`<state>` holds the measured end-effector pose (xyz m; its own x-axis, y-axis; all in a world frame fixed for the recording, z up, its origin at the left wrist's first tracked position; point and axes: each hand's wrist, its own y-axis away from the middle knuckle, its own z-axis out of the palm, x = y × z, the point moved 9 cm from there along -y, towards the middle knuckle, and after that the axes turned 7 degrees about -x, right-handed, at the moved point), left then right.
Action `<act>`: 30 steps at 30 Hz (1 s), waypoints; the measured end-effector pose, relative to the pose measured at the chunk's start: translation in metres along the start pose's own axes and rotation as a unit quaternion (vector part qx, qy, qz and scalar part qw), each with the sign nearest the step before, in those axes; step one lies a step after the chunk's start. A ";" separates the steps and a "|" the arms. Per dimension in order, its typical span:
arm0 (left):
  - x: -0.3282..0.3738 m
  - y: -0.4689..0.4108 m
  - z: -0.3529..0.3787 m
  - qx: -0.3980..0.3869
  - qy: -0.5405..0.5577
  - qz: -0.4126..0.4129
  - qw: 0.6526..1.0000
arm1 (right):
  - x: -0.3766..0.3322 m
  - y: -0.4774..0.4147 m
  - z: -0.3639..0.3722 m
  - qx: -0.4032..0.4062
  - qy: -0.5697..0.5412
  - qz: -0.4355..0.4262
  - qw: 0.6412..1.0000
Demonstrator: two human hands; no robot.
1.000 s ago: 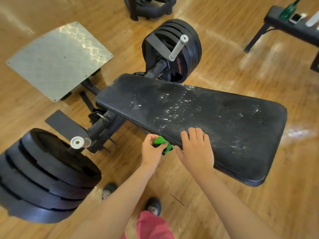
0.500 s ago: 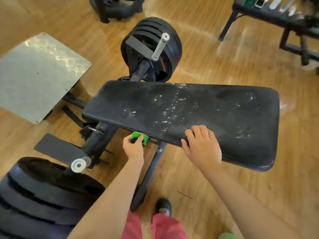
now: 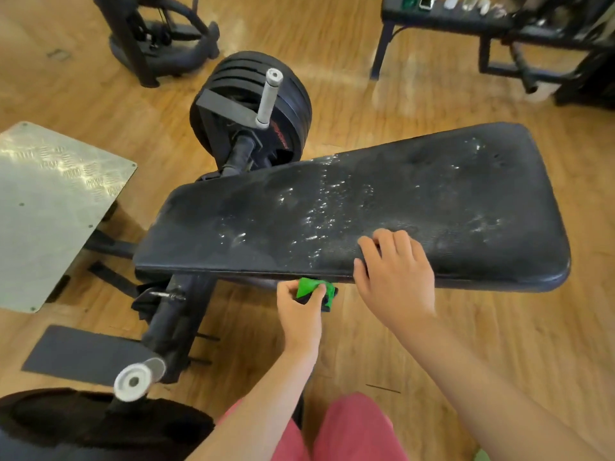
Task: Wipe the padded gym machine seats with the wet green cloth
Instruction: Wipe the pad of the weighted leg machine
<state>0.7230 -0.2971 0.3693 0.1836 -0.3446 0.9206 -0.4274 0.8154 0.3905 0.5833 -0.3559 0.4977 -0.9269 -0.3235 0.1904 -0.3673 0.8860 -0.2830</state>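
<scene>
Left hand (image 3: 299,306) pinching a crumpled green cloth (image 3: 314,289) against the near underside edge of the long black padded seat (image 3: 366,207), right hand (image 3: 394,277) flat with fingers together on its grainy, droplet-speckled top just right of the cloth.

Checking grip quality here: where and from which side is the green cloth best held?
Probably its bunched middle, from the near side below, as the left hand does: the green cloth is wadded against the near edge of the padded seat, leaving only that face free. The right hand rests on top.
</scene>
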 end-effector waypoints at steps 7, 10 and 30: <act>-0.006 -0.004 0.009 0.001 0.017 0.129 0.992 | -0.002 0.008 -0.010 0.158 0.044 -0.019 0.986; 0.006 0.003 0.011 0.011 -0.003 0.236 0.972 | -0.003 0.015 -0.015 0.234 0.062 -0.037 0.969; 0.008 0.017 -0.002 0.143 -0.070 0.549 0.820 | -0.022 0.044 0.010 0.430 0.081 -0.144 0.888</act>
<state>0.7193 -0.2852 0.3827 -0.5463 0.4590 0.7006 -0.4609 0.5337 -0.7090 0.5870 -0.3124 0.4719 -0.7879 -0.3811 0.4837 -0.5743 0.1714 -0.8005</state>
